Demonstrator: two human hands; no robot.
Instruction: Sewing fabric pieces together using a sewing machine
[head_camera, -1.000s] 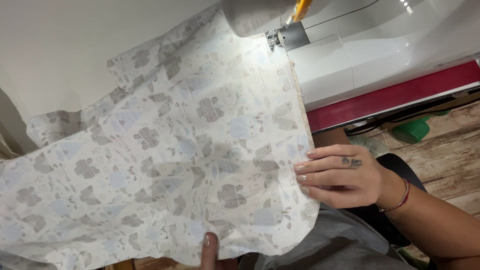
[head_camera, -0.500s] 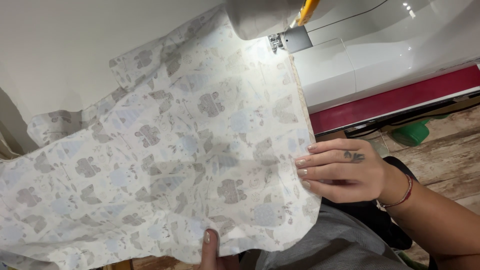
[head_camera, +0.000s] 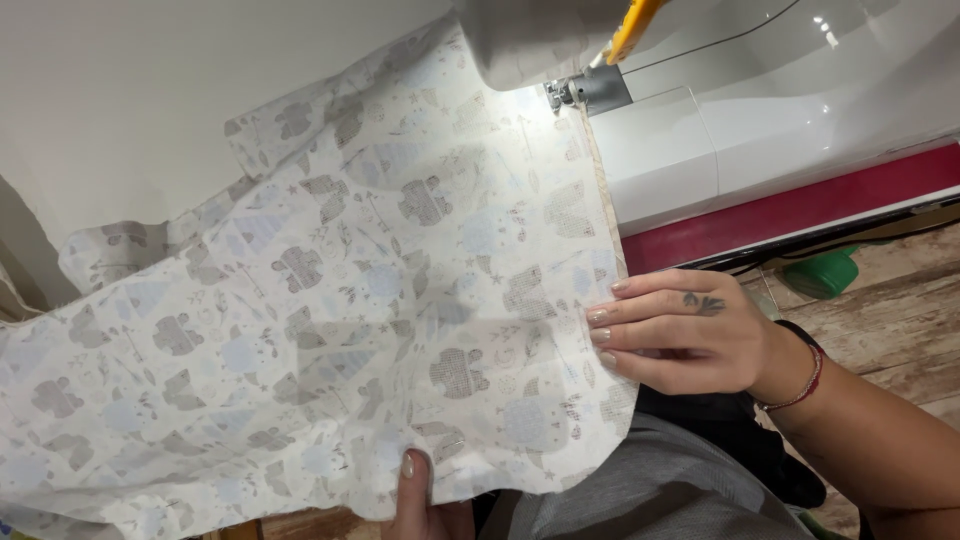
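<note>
A pale printed fabric (head_camera: 330, 300) with grey and blue animal shapes spreads over the table and my lap. Its right edge runs up under the presser foot (head_camera: 585, 92) of a white sewing machine (head_camera: 780, 110). My right hand (head_camera: 680, 330) lies flat on the fabric's right edge, fingers together and pointing left, below the foot. My left hand (head_camera: 420, 495) pinches the near hem at the bottom of the view; only the thumb and part of the palm show.
The machine has a red base strip (head_camera: 800, 205). A green object (head_camera: 825, 272) sits on the wooden table (head_camera: 900, 320) behind my right wrist. A white wall fills the upper left. Grey cloth covers my lap (head_camera: 650, 490).
The fabric has slid slightly up toward the presser foot, and my right hand has shifted a little with it. My left hand stays on the near hem.
</note>
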